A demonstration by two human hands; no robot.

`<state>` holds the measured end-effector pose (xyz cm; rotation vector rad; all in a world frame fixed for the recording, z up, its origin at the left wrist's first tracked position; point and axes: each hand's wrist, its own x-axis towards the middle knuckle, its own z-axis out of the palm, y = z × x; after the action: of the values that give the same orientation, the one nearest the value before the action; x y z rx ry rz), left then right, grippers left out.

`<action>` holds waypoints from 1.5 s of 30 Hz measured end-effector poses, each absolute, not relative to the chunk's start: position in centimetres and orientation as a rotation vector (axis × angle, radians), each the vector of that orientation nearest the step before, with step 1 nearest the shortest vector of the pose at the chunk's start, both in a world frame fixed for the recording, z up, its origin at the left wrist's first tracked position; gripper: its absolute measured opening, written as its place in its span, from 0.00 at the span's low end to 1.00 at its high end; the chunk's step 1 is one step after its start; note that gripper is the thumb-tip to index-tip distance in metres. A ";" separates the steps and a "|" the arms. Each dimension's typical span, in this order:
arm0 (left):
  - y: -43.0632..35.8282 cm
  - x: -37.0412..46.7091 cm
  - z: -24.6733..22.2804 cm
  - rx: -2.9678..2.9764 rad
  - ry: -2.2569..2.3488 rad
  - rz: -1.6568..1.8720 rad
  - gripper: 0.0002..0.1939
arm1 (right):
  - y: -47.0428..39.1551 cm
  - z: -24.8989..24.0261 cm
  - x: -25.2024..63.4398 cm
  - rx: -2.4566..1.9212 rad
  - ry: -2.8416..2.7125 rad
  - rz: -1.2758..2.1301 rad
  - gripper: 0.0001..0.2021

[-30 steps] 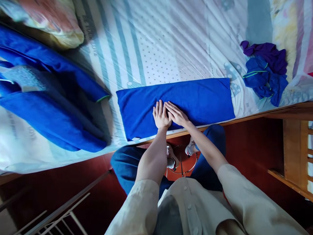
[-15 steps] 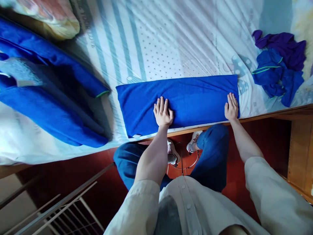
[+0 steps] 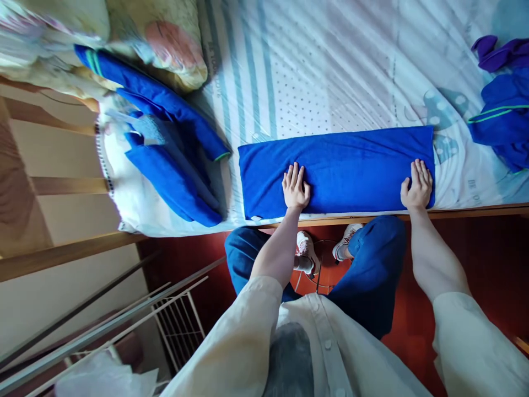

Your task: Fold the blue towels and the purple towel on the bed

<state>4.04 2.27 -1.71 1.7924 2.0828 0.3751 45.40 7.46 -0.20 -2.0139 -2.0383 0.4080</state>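
A blue folded cloth (image 3: 355, 176) lies as a long flat rectangle along the near edge of the bed; a small white tag shows at its lower left corner. Resting flat on it left of its middle is my left hand (image 3: 295, 187), fingers stretched out. My right hand (image 3: 417, 184) lies flat near the cloth's right end, thumb apart from the fingers. Both palms touch the fabric and grip nothing. Whether the cloth is a garment or a towel I cannot tell.
A blue jacket (image 3: 173, 182) with green trim lies to the left, beside a patterned pillow or quilt (image 3: 173, 49). Crumpled blue clothing (image 3: 500, 116) and a purple cloth (image 3: 504, 54) lie to the right. The wooden bed edge (image 3: 372, 219) runs before my knees; a metal rack (image 3: 177, 325) stands lower left.
The view has swung left, bringing the bed's headboard slats and more of the rack into sight. Both hands stay flat on the blue cloth in nearly the same places.
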 end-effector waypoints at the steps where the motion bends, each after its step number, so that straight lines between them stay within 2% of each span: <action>1: 2.3 4.1 -1.6 1.805 2.091 0.362 0.34 | 7.5 -0.2 45.4 -2.009 -2.028 0.413 0.33; 9: 1.2 1.1 -1.9 1.842 2.141 0.260 0.34 | 7.6 -0.5 45.4 -2.006 -1.960 0.435 0.31; 15: 0.2 -6.4 -0.2 1.563 2.438 0.230 0.33 | 8.0 -0.6 45.1 -2.025 -2.001 0.371 0.31; 18: 0.6 -7.5 0.7 1.372 2.554 0.168 0.32 | 8.0 -0.5 45.0 -2.009 -1.984 0.384 0.30; 21: 1.0 -4.3 0.6 1.401 2.568 0.133 0.33 | 7.8 -0.6 45.0 -1.966 -1.963 0.375 0.31; 26: 1.8 5.1 -1.1 1.788 2.215 0.126 0.34 | 7.7 -1.3 45.2 -1.913 -1.937 0.370 0.31; 30: 4.0 7.1 -1.3 1.828 2.183 0.178 0.33 | 7.7 -1.5 45.3 -1.898 -1.932 0.356 0.30; 41: 10.3 -6.3 0.7 1.480 2.458 0.111 0.32 | 7.6 -2.0 45.7 -1.860 -1.972 0.310 0.30; 45: 10.6 -6.5 1.4 1.416 2.468 0.180 0.33 | 7.5 -2.4 45.9 -1.846 -1.990 0.254 0.31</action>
<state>-6.50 10.62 1.37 1.4164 2.4682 0.1798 45.86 7.53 -2.38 -1.8457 -1.9899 0.2544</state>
